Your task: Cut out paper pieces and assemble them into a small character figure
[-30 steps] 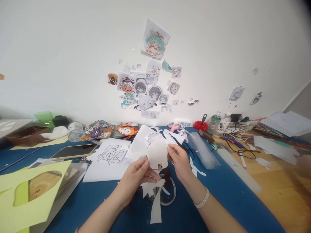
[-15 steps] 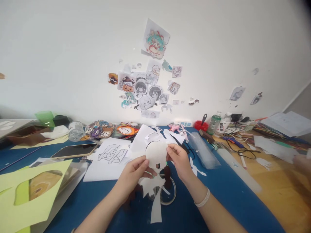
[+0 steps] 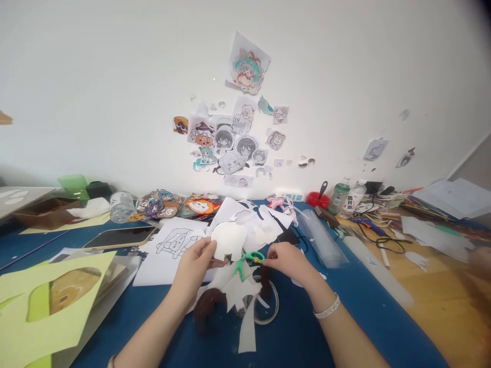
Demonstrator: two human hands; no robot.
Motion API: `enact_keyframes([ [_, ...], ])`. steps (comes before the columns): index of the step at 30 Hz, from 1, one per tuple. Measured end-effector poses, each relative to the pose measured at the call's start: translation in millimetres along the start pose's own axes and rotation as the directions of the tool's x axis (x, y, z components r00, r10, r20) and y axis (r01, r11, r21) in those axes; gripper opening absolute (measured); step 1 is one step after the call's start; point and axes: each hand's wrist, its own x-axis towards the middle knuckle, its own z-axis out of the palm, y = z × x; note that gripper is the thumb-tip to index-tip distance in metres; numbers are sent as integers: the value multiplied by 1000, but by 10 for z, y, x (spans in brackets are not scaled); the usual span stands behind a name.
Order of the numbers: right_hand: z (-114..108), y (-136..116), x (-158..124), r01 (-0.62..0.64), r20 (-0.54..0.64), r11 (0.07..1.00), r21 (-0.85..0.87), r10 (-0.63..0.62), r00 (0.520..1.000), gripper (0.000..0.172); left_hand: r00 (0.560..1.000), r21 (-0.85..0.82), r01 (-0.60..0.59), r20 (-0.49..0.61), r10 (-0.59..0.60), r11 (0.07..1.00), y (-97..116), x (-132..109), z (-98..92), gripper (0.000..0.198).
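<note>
My left hand point(image 3: 195, 260) pinches a white rounded paper cutout point(image 3: 229, 239) between thumb and fingers, holding it above the pile of scraps. To the right of it, green-handled scissors point(image 3: 249, 259) with a small yellow part lie over the scraps. The fingertips of my right hand point(image 3: 289, 261) are closed at the scissors' right handle loop. Jagged white paper scraps point(image 3: 240, 295) lie below, beside a dark brown curved piece point(image 3: 207, 309). A round ring-shaped object point(image 3: 274, 306) is partly covered by the scraps.
A line drawing on white paper point(image 3: 174, 245) and a phone point(image 3: 118, 237) lie to the left, with yellow paper sheets point(image 3: 72, 317) nearer. Clear plastic film point(image 3: 320, 237), bottles point(image 3: 340, 195) and a red bowl point(image 3: 317, 198) stand or lie rightward. Another person's blurred hand point(image 3: 479, 260) shows far right.
My right hand has let go of the cutout and moved down to the scissors. My left hand has carried the cutout left, uncovering the scissors and the scraps behind.
</note>
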Motion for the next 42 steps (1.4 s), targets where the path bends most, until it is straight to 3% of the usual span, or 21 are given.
enact_keyframes([
  [7, 68, 39, -15, -24, 67, 995, 95, 17, 998, 17, 999, 18, 29, 14, -29, 999, 5, -9, 26, 33],
  [12, -100, -9, 28, -22, 98, 954, 298, -8, 995, 12, 999, 42, 27, 21, -28, 999, 32, -29, 41, 35],
  [14, -163, -44, 43, -24, 84, 890, 456, -16, 996, 15, 1000, 50, 11, 24, -12, 999, 27, -35, 51, 36],
  [17, -144, -114, 48, -13, 35, 676, 736, -19, 999, 24, 999, 65, -1, 40, -2, 998, 8, -47, 81, 38],
  [19, -60, -164, 44, -1, 0, 580, 815, 2, 1000, 26, 998, 64, 3, 62, -7, 998, -10, -56, 108, 37],
  [26, 154, -282, 8, 24, -102, 557, 830, 110, 989, 24, 992, 55, 9, 124, -16, 998, -57, -74, 166, 35],
  [29, 161, -297, -7, 25, -121, 496, 868, 163, 979, 21, 989, 65, 14, 147, -24, 998, -63, -81, 171, 34],
  [33, 200, -285, 1, -22, -54, 337, 941, 213, 976, 23, 983, 67, 8, 183, -21, 998, -73, -85, 176, 34],
  [37, 258, -251, 24, -87, 45, 229, 970, 180, 983, 27, 983, 64, -3, 183, -9, 998, -108, -76, 182, 32],
  [42, 280, -241, 22, -113, 88, 164, 980, 153, 984, 26, 985, 72, 11, 172, -24, 997, -145, -70, 199, 34],
])
